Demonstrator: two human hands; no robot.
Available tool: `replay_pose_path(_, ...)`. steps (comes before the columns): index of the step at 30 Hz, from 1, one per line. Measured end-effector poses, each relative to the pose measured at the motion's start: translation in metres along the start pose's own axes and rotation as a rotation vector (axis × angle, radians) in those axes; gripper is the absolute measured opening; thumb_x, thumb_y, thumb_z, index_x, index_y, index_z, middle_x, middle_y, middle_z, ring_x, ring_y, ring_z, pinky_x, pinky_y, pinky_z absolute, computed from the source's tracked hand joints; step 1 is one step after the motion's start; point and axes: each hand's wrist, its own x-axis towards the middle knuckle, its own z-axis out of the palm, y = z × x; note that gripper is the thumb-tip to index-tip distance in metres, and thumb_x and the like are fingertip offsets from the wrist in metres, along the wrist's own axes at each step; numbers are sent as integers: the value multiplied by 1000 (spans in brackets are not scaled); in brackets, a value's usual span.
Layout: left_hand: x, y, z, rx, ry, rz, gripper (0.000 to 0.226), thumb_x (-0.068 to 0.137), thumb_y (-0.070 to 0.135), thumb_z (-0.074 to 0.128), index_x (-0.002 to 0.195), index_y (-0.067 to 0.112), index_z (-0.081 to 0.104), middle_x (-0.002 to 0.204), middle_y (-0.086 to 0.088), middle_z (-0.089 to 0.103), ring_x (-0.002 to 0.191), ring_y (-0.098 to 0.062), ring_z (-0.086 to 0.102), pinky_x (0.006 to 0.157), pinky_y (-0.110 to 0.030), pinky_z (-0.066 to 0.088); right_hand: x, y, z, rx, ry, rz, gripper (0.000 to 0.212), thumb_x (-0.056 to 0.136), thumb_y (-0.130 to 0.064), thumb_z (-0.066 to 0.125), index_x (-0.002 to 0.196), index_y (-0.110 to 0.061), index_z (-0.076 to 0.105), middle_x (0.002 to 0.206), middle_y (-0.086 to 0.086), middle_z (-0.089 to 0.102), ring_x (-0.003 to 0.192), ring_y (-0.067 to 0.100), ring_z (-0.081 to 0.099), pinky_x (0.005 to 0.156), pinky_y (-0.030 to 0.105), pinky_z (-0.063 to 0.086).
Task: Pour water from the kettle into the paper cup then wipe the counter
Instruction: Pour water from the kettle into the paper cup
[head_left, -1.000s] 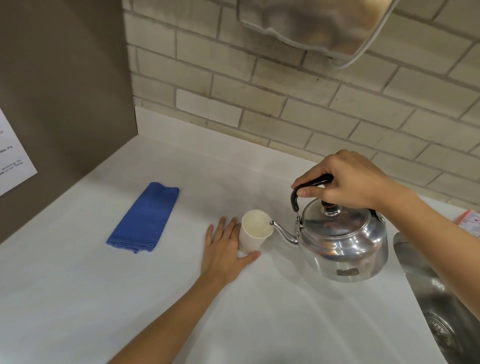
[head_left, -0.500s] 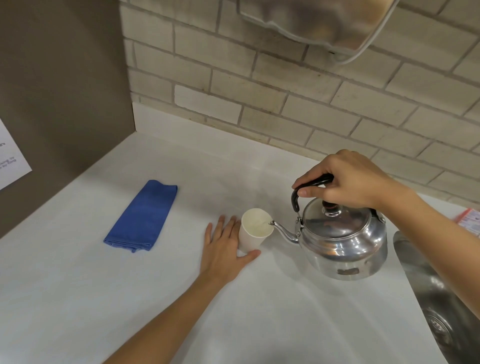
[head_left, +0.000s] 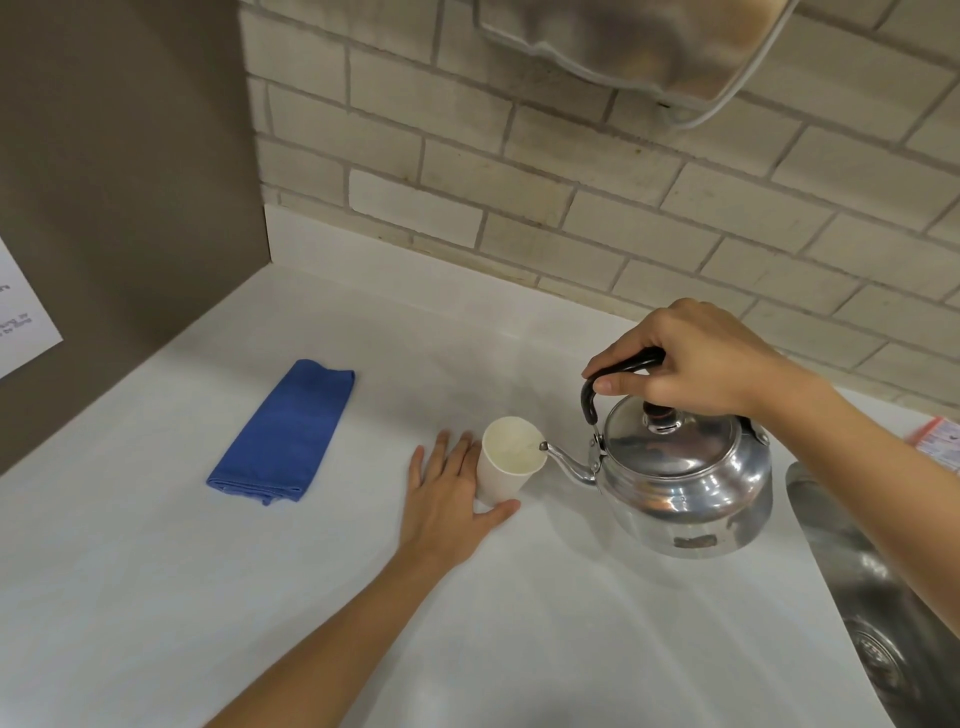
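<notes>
A white paper cup (head_left: 506, 467) stands upright on the white counter (head_left: 519, 623). My left hand (head_left: 447, 512) lies flat beside it, with the cup's base held between thumb and forefinger. A shiny metal kettle (head_left: 685, 483) with a black handle hangs tilted to the cup's right. Its spout tip reaches over the cup's rim, and a thin stream of water runs into the cup. My right hand (head_left: 685, 358) grips the kettle's handle from above. A folded blue cloth (head_left: 283, 431) lies on the counter to the left, apart from both hands.
A steel sink (head_left: 893, 597) opens at the right edge of the counter. A red and white packet (head_left: 937, 441) lies behind it. The brick wall runs along the back and a brown panel with a paper sheet (head_left: 21, 312) closes the left side.
Both hands, the cup and the kettle keep almost the same pose. The kettle stays tipped toward the cup, and only my view has shifted slightly.
</notes>
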Motion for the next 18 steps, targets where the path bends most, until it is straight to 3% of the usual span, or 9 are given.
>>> replay_pose_path(18, 0, 0, 0, -31, -7, -3, 92, 80, 77, 42, 151, 20, 25, 162, 6, 24, 152, -18, 4, 123, -44, -2, 3, -7, -2, -11, -21, 20, 18, 79, -53, 71, 96, -52, 74, 90, -30, 72, 81, 3, 65, 73, 30, 54)
